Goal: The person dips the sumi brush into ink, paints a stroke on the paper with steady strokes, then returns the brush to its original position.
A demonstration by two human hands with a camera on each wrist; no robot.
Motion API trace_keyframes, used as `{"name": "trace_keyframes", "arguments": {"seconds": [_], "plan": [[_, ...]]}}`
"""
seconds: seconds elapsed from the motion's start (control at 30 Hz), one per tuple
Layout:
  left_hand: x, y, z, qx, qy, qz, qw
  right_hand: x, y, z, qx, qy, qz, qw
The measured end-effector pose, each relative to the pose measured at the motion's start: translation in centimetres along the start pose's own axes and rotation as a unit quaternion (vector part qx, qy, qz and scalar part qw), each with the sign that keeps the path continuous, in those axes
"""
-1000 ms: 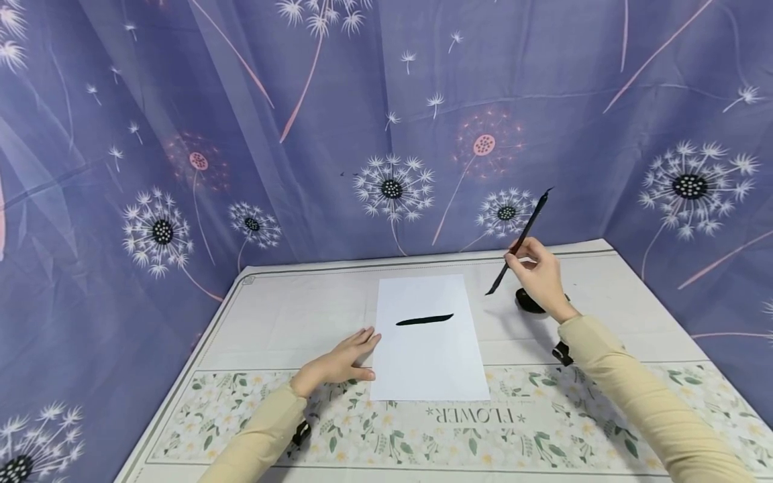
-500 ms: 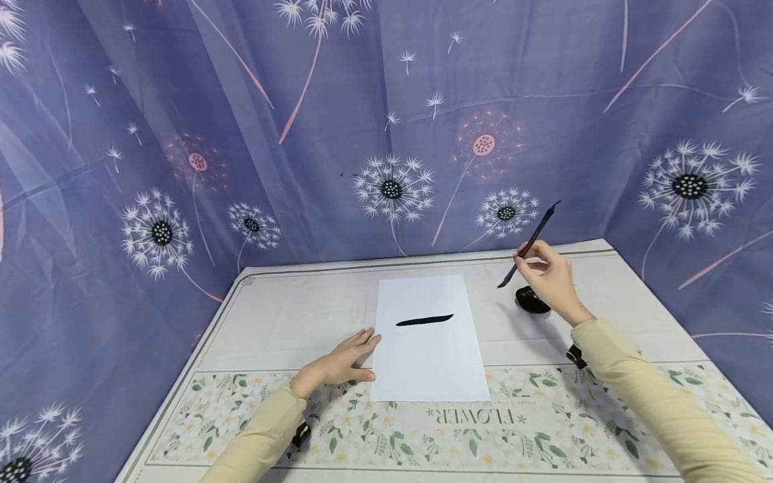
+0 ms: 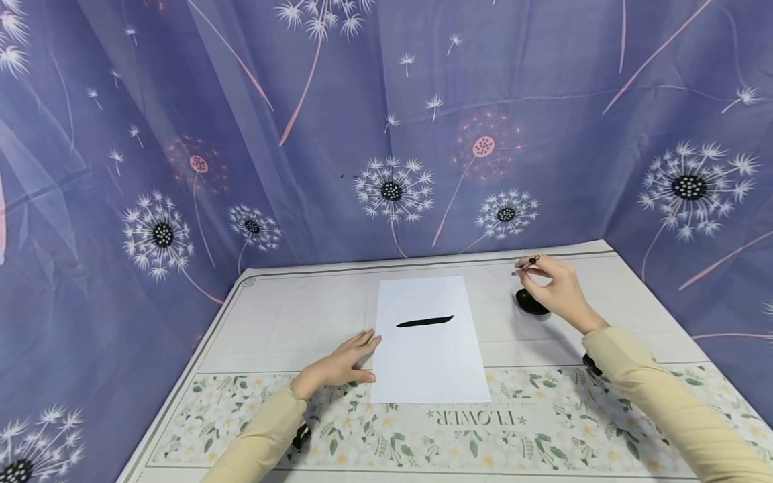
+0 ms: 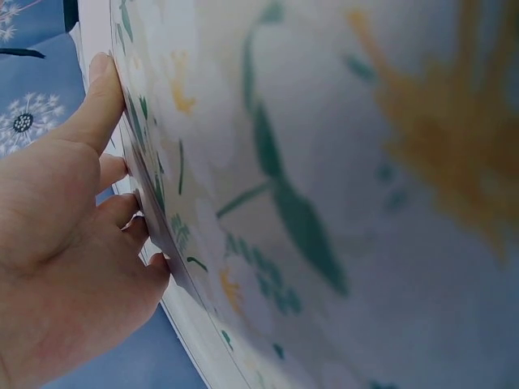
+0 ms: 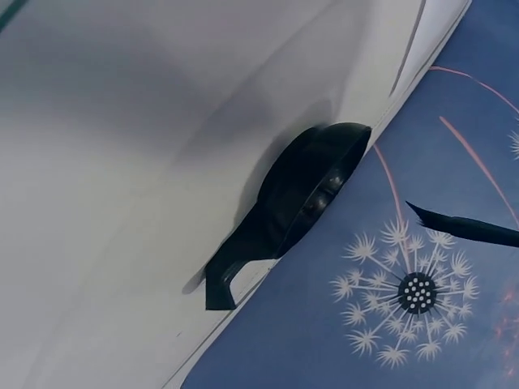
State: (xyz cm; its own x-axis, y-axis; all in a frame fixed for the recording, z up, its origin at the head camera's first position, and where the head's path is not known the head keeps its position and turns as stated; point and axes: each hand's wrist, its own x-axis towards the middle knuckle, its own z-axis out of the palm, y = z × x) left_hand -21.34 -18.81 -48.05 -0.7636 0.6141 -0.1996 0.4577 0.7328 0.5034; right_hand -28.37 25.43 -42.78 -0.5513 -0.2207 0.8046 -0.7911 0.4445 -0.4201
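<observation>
My right hand (image 3: 555,288) pinches a dark writing brush (image 3: 534,260) above the table's back right. The head view sees the brush almost end-on, with a small loop at its top. In the right wrist view its pointed black tip (image 5: 430,219) shows apart from a black ink dish (image 5: 308,186) with a bent handle; the hand itself is out of that view. A white paper sheet (image 3: 425,369) bears one black stroke (image 3: 425,321). Flat beside the sheet's left edge lies my left hand (image 3: 338,362), fingers extended and fingertips touching that edge; the left wrist view shows its thumb (image 4: 97,101).
The table has a white cloth (image 3: 302,308) with a flowered band (image 3: 362,436) across the front. Behind it and at both sides hangs a blue-purple dandelion curtain (image 3: 302,188). Small black devices (image 3: 300,436) sit under both wrists.
My right hand has moved right and slightly down, over toward the ink dish. The brush has swung from a long slant to nearly end-on. My left hand and the paper stay put.
</observation>
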Motion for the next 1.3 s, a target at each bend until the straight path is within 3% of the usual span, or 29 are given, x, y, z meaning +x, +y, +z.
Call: {"name": "trace_keyframes", "arguments": {"seconds": [0.1, 0.23, 0.53, 0.7, 0.87, 1.03, 1.3], "plan": [[0.0, -0.1, 0.0, 0.000, 0.001, 0.000, 1.0000, -0.3, 0.3, -0.3, -0.014, -0.006, -0.016, 0.9998], [-0.1, -0.1, 0.0, 0.002, 0.002, 0.000, 1.0000, -0.5, 0.6, -0.7, -0.030, -0.016, -0.072, 0.9969], [0.0, 0.0, 0.0, 0.000, -0.002, -0.002, 1.0000, -1.4, 1.1, -0.9, -0.047, -0.067, -0.172, 0.9817], [0.0, 0.0, 0.0, 0.001, 0.000, -0.004, 1.0000, -1.8, 1.2, -1.1, -0.068, -0.102, -0.211, 0.9698], [-0.1, -0.1, 0.1, 0.000, -0.001, -0.005, 1.0000, -2.4, 1.4, -1.2, -0.098, -0.134, -0.266, 0.9496], [-0.2, -0.2, 0.1, 0.000, 0.000, -0.002, 1.0000, -3.0, 1.6, -1.5, -0.114, -0.155, -0.295, 0.9358], [-0.1, -0.2, 0.1, -0.002, 0.003, -0.002, 1.0000, -3.7, 1.8, -1.9, -0.158, -0.184, -0.304, 0.9214]]}}
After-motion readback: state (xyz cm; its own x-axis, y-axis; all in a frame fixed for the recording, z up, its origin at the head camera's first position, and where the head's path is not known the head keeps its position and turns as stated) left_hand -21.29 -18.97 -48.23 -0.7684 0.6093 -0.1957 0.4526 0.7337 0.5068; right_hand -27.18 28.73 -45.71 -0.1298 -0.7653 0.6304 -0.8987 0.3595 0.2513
